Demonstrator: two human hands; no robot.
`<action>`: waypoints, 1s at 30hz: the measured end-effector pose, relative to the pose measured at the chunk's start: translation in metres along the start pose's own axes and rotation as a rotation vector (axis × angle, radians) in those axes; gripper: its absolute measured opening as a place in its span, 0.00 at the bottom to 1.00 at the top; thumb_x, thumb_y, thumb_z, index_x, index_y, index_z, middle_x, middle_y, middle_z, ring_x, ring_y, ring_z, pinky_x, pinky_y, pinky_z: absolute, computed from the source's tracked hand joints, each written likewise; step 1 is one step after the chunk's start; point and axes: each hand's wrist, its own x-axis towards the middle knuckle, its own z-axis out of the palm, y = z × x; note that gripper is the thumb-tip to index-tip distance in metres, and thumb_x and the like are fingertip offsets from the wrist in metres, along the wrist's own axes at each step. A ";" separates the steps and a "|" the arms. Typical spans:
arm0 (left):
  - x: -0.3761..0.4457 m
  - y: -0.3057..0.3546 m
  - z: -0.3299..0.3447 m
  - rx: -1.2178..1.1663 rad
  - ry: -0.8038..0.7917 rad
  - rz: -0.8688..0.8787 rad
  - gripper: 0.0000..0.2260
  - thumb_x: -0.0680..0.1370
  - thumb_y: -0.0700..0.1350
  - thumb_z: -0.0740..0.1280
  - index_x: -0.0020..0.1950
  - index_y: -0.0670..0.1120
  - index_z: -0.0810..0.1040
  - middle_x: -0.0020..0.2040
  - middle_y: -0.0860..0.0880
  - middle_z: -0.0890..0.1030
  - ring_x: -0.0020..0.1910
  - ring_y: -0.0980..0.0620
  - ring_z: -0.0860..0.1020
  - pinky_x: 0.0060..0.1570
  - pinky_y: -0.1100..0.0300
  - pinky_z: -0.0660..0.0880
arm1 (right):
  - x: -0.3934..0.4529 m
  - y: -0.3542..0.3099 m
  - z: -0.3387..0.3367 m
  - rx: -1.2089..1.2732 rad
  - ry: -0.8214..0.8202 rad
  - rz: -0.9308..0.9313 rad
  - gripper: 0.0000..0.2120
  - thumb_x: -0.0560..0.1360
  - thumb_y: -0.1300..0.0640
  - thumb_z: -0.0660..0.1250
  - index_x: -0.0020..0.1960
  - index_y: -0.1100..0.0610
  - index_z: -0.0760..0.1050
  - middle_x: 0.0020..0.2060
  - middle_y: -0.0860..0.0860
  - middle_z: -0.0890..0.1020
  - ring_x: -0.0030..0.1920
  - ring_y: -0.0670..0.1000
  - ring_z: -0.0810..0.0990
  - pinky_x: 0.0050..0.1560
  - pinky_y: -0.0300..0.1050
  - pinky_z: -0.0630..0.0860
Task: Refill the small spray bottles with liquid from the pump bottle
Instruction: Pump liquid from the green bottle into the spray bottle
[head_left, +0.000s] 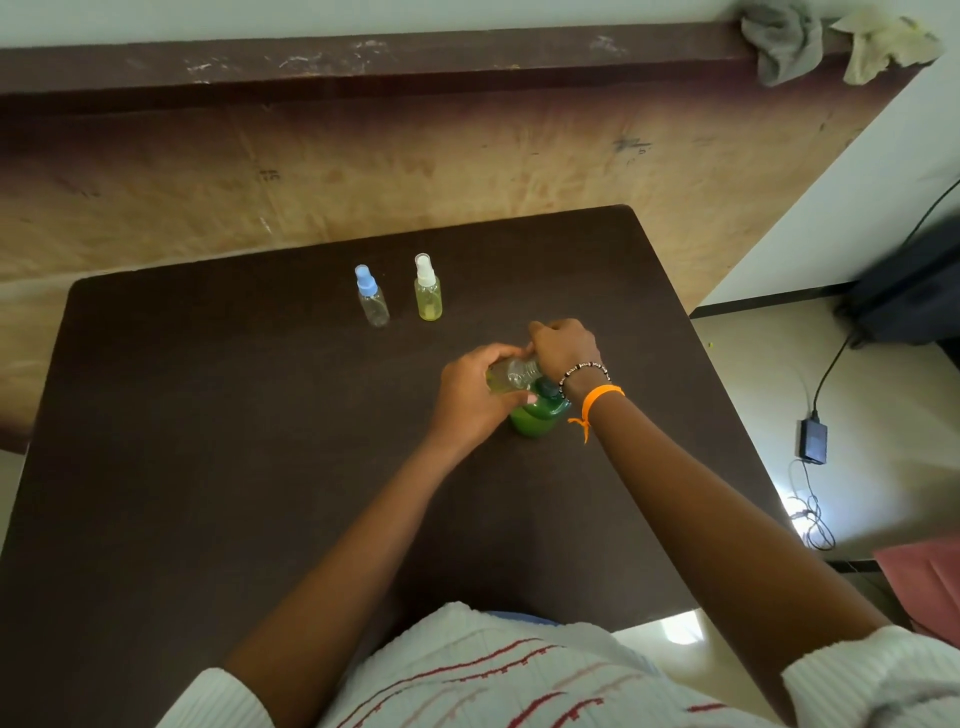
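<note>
Both hands grip: left hand (470, 397) tilted spray bottle (511, 375), right hand (563, 349) its neck.

Both hands (519, 374) around tilted bottle (511, 375) (uncapped).

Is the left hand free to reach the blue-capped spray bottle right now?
Probably not yet. The left hand is holding an uncapped small bottle beside the green pump bottle. The tabletop toward the blue-capped bottle looks unobstructed once it lets go.
</note>
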 end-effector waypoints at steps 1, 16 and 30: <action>0.000 0.000 -0.001 -0.007 0.000 0.002 0.20 0.63 0.38 0.77 0.53 0.47 0.80 0.46 0.54 0.81 0.46 0.57 0.78 0.46 0.67 0.73 | 0.000 -0.002 -0.001 -0.004 -0.025 0.006 0.17 0.75 0.50 0.60 0.50 0.61 0.80 0.48 0.59 0.79 0.48 0.60 0.77 0.47 0.46 0.71; 0.002 -0.003 -0.002 -0.009 -0.031 -0.005 0.21 0.62 0.39 0.77 0.54 0.47 0.80 0.50 0.51 0.82 0.49 0.54 0.79 0.51 0.56 0.77 | 0.000 0.002 0.001 0.102 -0.007 0.004 0.16 0.75 0.53 0.60 0.47 0.62 0.82 0.45 0.58 0.79 0.44 0.58 0.75 0.44 0.45 0.69; 0.005 -0.006 -0.001 -0.023 -0.044 -0.010 0.22 0.61 0.38 0.77 0.53 0.48 0.80 0.50 0.51 0.82 0.50 0.53 0.80 0.53 0.54 0.77 | 0.002 0.002 0.002 0.142 -0.018 0.049 0.17 0.74 0.53 0.60 0.49 0.62 0.81 0.48 0.60 0.81 0.44 0.59 0.76 0.44 0.45 0.69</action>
